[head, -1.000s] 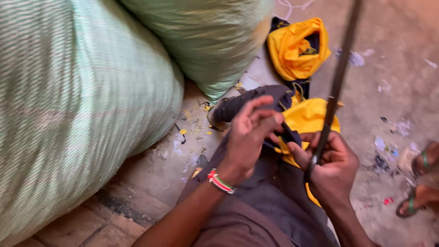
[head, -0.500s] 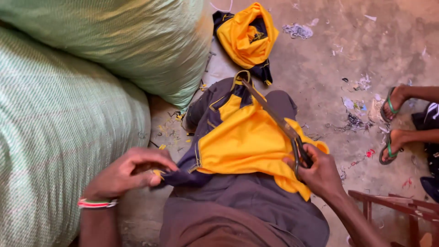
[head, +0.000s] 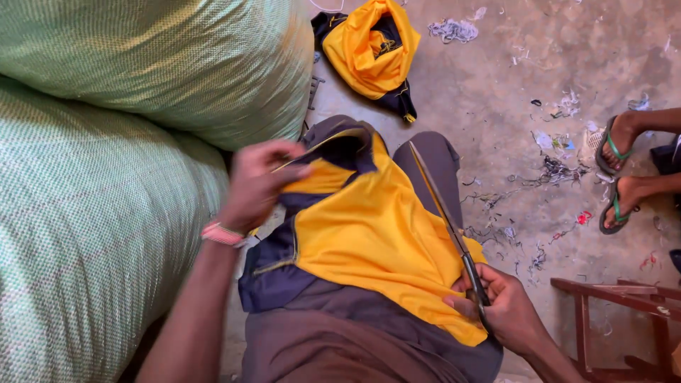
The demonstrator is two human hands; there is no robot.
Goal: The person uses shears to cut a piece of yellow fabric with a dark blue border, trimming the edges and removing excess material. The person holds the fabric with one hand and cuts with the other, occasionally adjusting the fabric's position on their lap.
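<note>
The left hand (head: 257,186) pinches the collar of the yellow and navy shirt (head: 369,234) across the lap. The right hand (head: 500,306) grips scissors (head: 447,220), handles hidden inside its fingers.

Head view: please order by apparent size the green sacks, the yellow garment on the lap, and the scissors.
1. Green sacks, though nearest the camera.
2. Yellow garment.
3. Scissors, held in the right hand.

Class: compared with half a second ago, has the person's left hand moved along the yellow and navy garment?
Yes. The left hand has moved from the lower edge of the yellow and navy garment up to its collar, nearer the green woven sack.
</note>
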